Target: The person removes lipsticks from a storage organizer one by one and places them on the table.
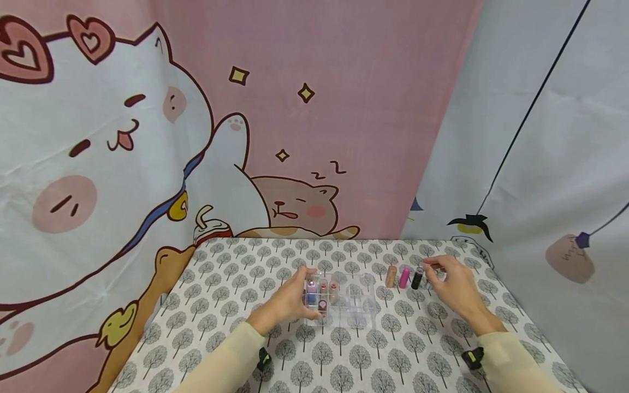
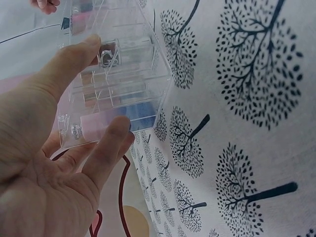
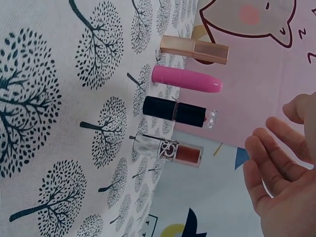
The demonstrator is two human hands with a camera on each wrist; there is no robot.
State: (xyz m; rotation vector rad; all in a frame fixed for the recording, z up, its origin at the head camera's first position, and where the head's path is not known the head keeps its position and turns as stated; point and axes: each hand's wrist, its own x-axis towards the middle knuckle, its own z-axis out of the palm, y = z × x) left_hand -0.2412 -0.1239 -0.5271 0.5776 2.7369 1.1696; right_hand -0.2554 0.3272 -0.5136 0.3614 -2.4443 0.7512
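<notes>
A clear, compartmented lipstick organizer (image 1: pixel 355 310) stands on the table, and my left hand (image 1: pixel 290 300) grips its left end between thumb and fingers. Inside are several tubes, among them a pink-and-blue tube (image 2: pixel 103 122) by my fingers and a dark-capped one (image 2: pixel 109 54) by my thumb. My right hand (image 1: pixel 456 285) hovers above the table with loosely bent fingers, holding nothing. Nearest to it is a clear lip gloss tube (image 3: pixel 170 150). Beside that stand a black lipstick (image 3: pixel 174 111), a bright pink tube (image 3: pixel 186 79) and a rose-gold lipstick (image 3: pixel 194 49), upright in a row.
A white tablecloth with tree prints (image 1: pixel 321 357) covers the table. Behind it hangs a pink curtain (image 1: pixel 373 109) with cartoon animals, and a pale curtain (image 1: pixel 550 164) is at the right. The row of lip tubes stands right of the organizer.
</notes>
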